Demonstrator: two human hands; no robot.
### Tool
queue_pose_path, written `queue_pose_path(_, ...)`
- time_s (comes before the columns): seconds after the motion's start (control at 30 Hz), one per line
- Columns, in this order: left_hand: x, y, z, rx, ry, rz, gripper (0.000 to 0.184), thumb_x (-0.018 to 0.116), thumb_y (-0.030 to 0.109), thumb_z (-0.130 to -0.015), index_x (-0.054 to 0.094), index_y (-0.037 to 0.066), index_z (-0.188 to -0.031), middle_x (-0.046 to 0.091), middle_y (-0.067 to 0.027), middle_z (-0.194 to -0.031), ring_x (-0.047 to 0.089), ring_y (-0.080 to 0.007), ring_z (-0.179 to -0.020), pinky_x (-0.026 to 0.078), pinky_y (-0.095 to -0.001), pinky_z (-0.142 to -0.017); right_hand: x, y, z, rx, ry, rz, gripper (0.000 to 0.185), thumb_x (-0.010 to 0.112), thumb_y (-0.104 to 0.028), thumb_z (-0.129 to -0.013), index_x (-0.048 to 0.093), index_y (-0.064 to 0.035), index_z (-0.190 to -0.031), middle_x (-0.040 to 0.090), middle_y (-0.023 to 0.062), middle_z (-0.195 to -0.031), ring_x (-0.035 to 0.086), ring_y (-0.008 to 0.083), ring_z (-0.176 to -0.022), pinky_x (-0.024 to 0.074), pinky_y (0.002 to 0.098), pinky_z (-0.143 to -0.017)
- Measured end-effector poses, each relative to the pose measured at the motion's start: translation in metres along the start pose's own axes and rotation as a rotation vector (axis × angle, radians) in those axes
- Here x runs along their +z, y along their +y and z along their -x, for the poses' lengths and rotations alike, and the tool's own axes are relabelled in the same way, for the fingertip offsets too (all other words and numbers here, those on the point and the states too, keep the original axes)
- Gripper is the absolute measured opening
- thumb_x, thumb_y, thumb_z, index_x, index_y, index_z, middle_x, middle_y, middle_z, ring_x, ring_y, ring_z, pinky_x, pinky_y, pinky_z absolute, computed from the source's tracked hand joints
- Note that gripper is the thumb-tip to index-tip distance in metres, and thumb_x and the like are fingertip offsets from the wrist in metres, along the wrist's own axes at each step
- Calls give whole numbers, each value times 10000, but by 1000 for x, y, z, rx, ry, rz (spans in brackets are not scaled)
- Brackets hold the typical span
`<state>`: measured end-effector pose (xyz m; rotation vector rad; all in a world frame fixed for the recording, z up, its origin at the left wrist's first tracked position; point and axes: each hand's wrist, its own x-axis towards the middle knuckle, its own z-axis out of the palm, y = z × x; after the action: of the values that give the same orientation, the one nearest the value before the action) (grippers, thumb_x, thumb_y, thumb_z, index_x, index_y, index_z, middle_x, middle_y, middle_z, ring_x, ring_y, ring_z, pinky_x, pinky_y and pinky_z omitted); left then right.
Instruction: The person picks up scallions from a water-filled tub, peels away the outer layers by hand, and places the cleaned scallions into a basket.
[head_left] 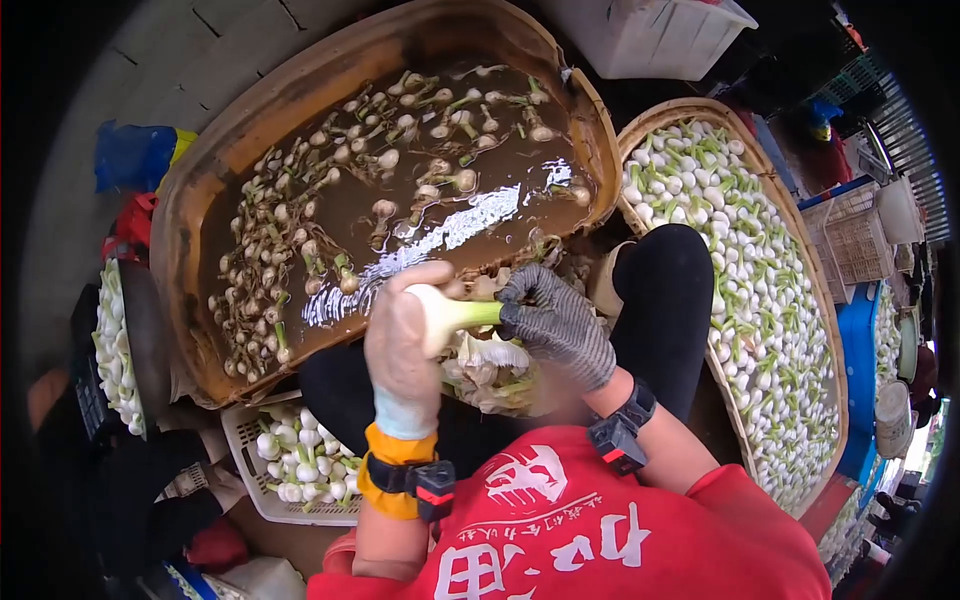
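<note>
A peeled white garlic bulb (436, 318) with a pale green stem lies sideways in front of my chest. My left hand (400, 350), in a pale glove with an orange cuff, is closed around the bulb end. My right hand (558, 325), in a grey striped glove, pinches the stem's far end; its fingertips are partly hidden. Below the bulb, between my knees, is a heap of peeled garlic skins (492, 362). Just beyond my hands stands a large tub (180, 230) of brown water, with many unpeeled garlic bulbs (300, 215) floating in it.
On the right, a long shallow container (722, 375) is full of cleaned white garlic with green stems. A white plastic basket (245, 455) at lower left holds more cleaned bulbs. A white crate (655, 38) stands at the top, and stacked baskets (845, 235) are at far right.
</note>
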<state>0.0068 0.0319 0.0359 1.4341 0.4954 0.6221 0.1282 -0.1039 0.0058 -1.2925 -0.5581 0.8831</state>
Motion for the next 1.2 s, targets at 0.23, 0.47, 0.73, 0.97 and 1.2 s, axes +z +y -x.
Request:
queue_pose_path(0.23, -316, -4, 61, 136, 567, -929, 376, 424, 335, -1034, 594, 1, -1069, 628, -72, -858, 596, -142, -809, 468, -231, -667, -50, 27, 2, 38, -240, 966, 287, 691, -312, -841, 672, -78, -1007, 654, 144, -955, 639, 337, -904, 500, 422, -819)
queue_pose_path(0.47, -338, 8, 57, -421, 646, -538, 404, 511, 406, -1006, 612, 21, -1076, 648, -20, -855, 590, -103, -707, 453, -222, -625, -47, 39, -4, -80, -256, 1131, 243, 609, -281, -905, 706, -131, -1069, 673, 102, -938, 636, 313, -872, 519, 424, -758)
queue_pose_path(0.73, -332, -158, -180, -905, -171, -716, 511, 579, 537, -929, 631, 96, -1183, 674, -12, -1001, 575, -146, -936, 469, -289, -781, -61, 18, -32, 38, -103, 1050, 190, 697, -261, -812, 726, -152, -966, 647, 66, -879, 634, 284, -832, 512, 396, -723)
queue_pose_path(0.97, -219, -292, -215, -1069, -544, -724, 530, 525, 532, -949, 610, 63, -1183, 668, -66, -977, 637, -194, -873, 563, -373, -704, -56, 6, -30, -43, 8, 895, 312, 647, -381, -873, 720, -201, -1117, 647, 76, -906, 636, 275, -854, 511, 380, -748)
queue_pose_path(1.2, -71, -108, -153, -962, -379, 321, 417, 462, 345, -1017, 467, 66, -1326, 621, -160, -1130, 651, -254, -863, 596, -341, -695, -43, 27, -49, -272, -77, 919, 218, 608, -276, -896, 715, -132, -1021, 657, 79, -940, 627, 291, -886, 514, 398, -773)
